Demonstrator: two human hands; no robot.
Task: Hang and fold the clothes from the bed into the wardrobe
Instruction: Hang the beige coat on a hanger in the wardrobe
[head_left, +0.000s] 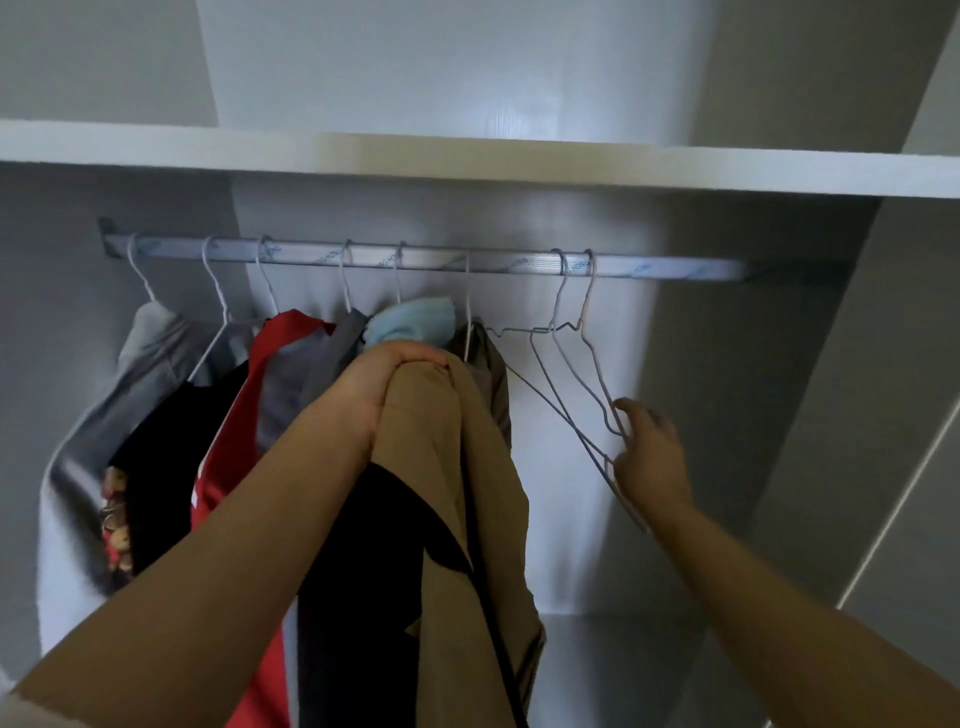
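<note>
- Wardrobe (779, 415), white-grey inside; a shelf (467, 161) runs across the top of the hanging compartment.
- Rail (441, 260) under the shelf, metal, wrapped in film. Grey lettering repeats along it; only bits like "NG HON" can be made out, the rest is too blurred.
- Hanging in this compartment, each on a thin wire hanger, pressed close together: pale grey top (150, 353) at far left, then a black top (156, 441) with a printed patch low down (print unreadable), a red garment (234, 431), a grey garment (311, 379), a light blue garment (415, 322) and a dark brownish garment (491, 364).
- Left hand (395, 384) raised in front of the blue and brownish garments, below the rail. Fingers curled tight over the top fold of the tan trousers (467, 493), gripping them.
- The trousers hang straight down from that fist, inside the wardrobe opening and not on the rail. Black fabric shows against their left side and a dark cord runs down the front.
- Two empty hangers (571, 374), grey wire, hooked on the rail right of the clothes, swung out at an angle.
- Right hand (649, 452) at the lower corners of those hangers, fingers half spread, fingertips on the wire. Cannot tell whether it actually pinches it.
</note>
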